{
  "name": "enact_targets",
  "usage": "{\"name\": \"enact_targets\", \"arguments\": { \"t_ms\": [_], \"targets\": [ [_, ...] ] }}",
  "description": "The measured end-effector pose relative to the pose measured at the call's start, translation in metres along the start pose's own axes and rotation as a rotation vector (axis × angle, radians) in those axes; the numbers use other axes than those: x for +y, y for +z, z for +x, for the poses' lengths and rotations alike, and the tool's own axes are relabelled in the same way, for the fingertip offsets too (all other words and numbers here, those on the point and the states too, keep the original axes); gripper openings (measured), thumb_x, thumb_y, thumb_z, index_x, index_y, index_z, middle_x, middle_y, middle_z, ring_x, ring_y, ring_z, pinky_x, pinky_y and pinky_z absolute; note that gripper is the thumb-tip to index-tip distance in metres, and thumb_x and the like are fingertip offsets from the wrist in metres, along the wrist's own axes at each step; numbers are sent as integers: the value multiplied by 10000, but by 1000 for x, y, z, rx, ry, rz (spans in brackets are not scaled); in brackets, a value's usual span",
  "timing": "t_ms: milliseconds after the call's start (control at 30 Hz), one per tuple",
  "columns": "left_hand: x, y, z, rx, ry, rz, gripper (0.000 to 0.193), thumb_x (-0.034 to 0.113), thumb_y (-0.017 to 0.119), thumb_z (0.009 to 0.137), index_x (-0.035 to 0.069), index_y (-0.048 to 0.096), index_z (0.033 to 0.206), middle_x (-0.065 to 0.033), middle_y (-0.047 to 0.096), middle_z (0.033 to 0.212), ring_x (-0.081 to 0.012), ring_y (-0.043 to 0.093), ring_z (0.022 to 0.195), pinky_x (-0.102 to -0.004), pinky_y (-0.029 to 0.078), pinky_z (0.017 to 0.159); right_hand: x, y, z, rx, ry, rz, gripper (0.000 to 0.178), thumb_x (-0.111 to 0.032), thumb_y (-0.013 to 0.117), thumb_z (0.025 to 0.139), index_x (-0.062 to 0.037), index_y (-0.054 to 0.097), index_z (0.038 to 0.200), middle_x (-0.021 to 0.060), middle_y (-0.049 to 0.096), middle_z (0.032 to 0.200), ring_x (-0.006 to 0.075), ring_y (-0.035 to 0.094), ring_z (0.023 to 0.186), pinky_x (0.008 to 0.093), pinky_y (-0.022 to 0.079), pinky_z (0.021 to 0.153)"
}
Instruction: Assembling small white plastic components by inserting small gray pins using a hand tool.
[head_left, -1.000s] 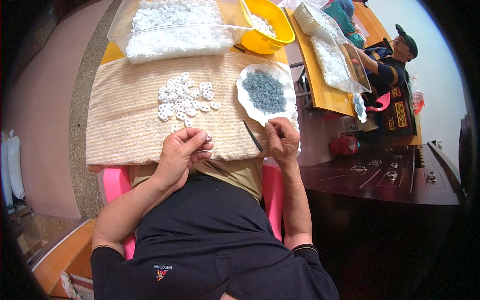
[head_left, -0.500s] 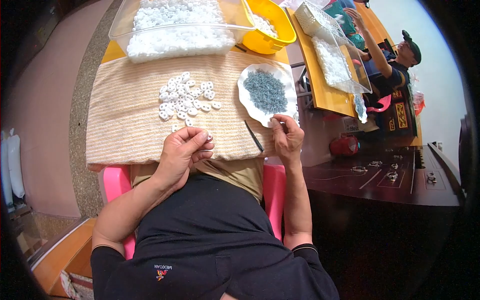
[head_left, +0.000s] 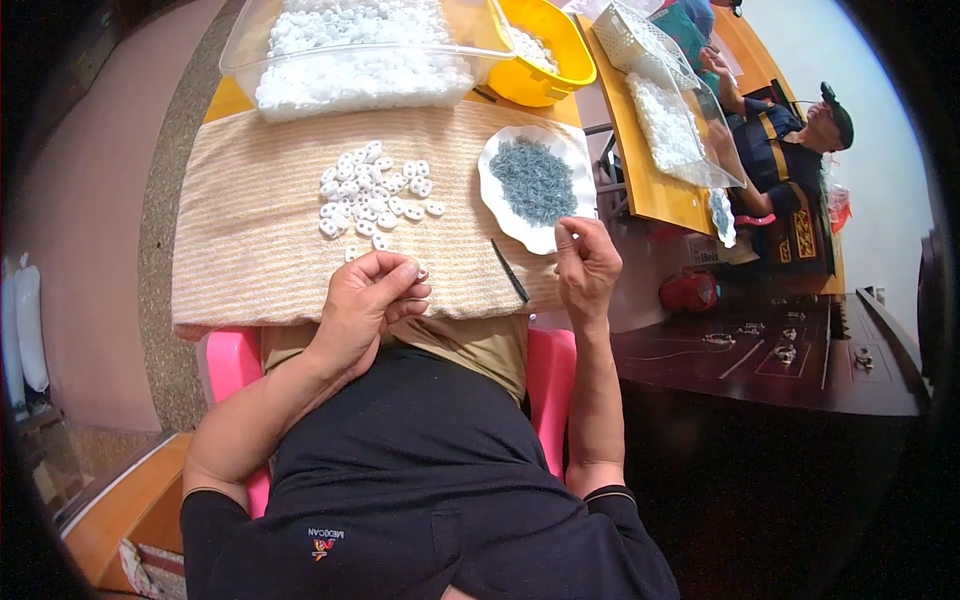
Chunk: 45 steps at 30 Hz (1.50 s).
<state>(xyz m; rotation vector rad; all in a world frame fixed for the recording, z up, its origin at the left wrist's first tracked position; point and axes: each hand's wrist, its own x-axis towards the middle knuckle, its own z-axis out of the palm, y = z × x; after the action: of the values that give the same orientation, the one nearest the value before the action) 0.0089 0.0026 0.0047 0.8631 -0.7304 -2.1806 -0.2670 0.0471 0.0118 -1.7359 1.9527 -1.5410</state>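
Note:
My left hand is closed in a pinch at the near edge of the striped cloth. A small white plastic piece peeks out from its fingers. Just beyond lies a loose pile of white oval pieces with two holes each. My right hand, thumb against bent fingers, is at the near right rim of a white wavy-edged plate. Small translucent grey-blue pieces are heaped on that plate. Whatever the right fingers pinch is too small or hidden. Between my hands rests a thin black tool.
Behind the cloth stand a clear bin of white pieces and a yellow basin. To the right, another person sits by a second table with a similar bin. A pink chair surrounds me.
My right hand has shifted slightly up and right along the plate's rim. My left hand stays nearly still. The other person has shifted posture and lowered the raised arm.

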Motion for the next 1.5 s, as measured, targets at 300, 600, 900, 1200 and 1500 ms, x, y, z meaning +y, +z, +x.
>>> {"name": "enact_targets", "arguments": {
  "t_ms": [300,600,900,1200,1500],
  "targets": [
    [0,2,2,24,16,-19,126,98,609,906,17,573,996,-65,643,860,-124,642,770,-259,566,725,-57,40,-32,-324,445,546,87,-26,595,900,32,621,960,15,587,863,45,507,550,194,426,463],
    [-2,0,1,-15,-5,4,162,60,608,897,-12,588,1041,-78,653,916,-131,652,821,-263,572,763,-66,63,-47,-449,658,763,142,-89,618,901,31,616,977,26,589,716,57,496,519,208,446,471],
    [-2,1,1,-41,-7,-50,126,33,619,886,-24,610,998,-91,663,904,-132,656,786,-249,571,728,-70,68,-50,-438,638,813,139,-79,601,910,43,611,977,54,613,827,66,523,565,215,470,498],
    [-2,1,0,-26,-12,-29,119,33,616,888,-23,608,993,-85,661,902,-130,658,777,-248,569,728,-68,69,-50,-412,629,806,145,-87,609,909,45,611,968,55,614,833,66,540,579,207,488,493],
    [-2,1,1,-32,-10,-49,122,29,611,890,-28,604,997,-94,659,902,-143,662,793,-254,571,724,-68,69,-50,-410,620,809,142,-86,609,909,48,610,959,56,610,825,69,543,573,212,488,492]
  ]
}}
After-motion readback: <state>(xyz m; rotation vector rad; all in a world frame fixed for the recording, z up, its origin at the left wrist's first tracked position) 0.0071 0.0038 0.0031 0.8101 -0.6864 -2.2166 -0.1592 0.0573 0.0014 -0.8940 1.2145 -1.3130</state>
